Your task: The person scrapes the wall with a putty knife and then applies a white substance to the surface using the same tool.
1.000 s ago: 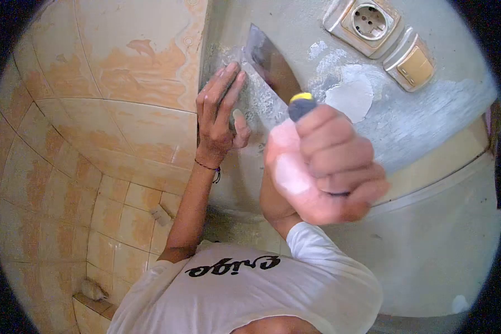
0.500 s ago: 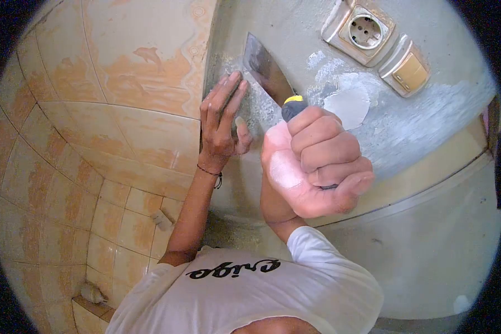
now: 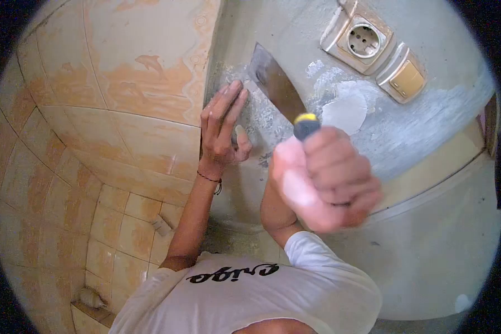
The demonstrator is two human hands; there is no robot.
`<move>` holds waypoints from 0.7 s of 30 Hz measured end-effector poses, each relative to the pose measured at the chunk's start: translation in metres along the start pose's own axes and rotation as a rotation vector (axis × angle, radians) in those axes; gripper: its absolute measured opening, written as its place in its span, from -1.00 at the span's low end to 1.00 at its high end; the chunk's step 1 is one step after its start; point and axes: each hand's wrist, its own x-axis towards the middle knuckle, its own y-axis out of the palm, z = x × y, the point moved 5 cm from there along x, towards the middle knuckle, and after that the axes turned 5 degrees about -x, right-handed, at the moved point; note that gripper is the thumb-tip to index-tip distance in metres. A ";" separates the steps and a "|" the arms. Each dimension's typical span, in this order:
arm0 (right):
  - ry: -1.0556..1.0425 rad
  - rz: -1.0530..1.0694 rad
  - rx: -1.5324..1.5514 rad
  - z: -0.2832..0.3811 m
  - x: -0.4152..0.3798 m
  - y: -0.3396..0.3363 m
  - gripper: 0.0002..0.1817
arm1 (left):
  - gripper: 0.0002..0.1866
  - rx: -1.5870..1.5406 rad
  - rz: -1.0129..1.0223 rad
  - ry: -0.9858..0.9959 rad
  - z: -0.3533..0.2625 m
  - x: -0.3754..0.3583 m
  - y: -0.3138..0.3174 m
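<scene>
My right hand (image 3: 328, 181), slightly blurred, is wrapped round the dark and yellow handle of a putty knife (image 3: 275, 80). The metal blade points up and to the left in front of a rough, scraped patch (image 3: 256, 117) of the grey wall. Whether the blade touches the wall is hard to tell. My left hand (image 3: 224, 125) lies with its fingers stretched out on the wall beside the tile edge, left of the blade, and holds nothing. A smooth white patch (image 3: 345, 111) shows on the wall right of the blade.
Orange and cream tiles (image 3: 145, 72) cover the wall on the left. A socket (image 3: 363, 40) and a light switch (image 3: 407, 78) are mounted at the upper right. Below the grey wall runs a pale ledge (image 3: 434, 172). A small block (image 3: 161, 225) lies at the lower left.
My right hand and the putty knife have moved down and slightly right. My left hand stays in nearly the same place, a little lower in view.
</scene>
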 end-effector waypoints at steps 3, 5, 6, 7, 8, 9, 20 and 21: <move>0.010 -0.097 0.057 0.001 -0.002 -0.003 -0.63 | -0.49 0.006 0.010 -0.006 -0.001 -0.002 0.001; 0.003 -0.066 0.056 0.008 0.002 -0.008 -0.62 | -0.48 0.032 0.009 0.001 -0.002 -0.001 0.000; 0.000 -0.034 0.064 0.011 0.005 -0.011 -0.60 | -0.48 0.029 0.008 0.003 -0.003 -0.002 0.000; -0.004 -0.032 0.068 0.017 0.007 -0.013 -0.60 | -0.47 0.032 0.018 -0.003 -0.002 -0.002 0.001; 0.025 0.004 -0.063 0.024 0.007 -0.013 -0.58 | -0.47 0.038 0.027 -0.011 -0.001 -0.001 0.001; 0.057 0.038 -0.195 0.026 0.007 -0.011 -0.57 | -0.47 0.042 0.025 -0.011 0.001 0.000 0.001; 0.059 0.044 0.005 -0.012 -0.003 -0.012 -0.63 | -0.48 0.074 0.016 0.043 -0.002 -0.002 -0.001; 0.071 0.061 0.000 -0.013 -0.005 -0.010 -0.64 | -0.48 0.070 0.020 0.043 -0.001 -0.006 0.000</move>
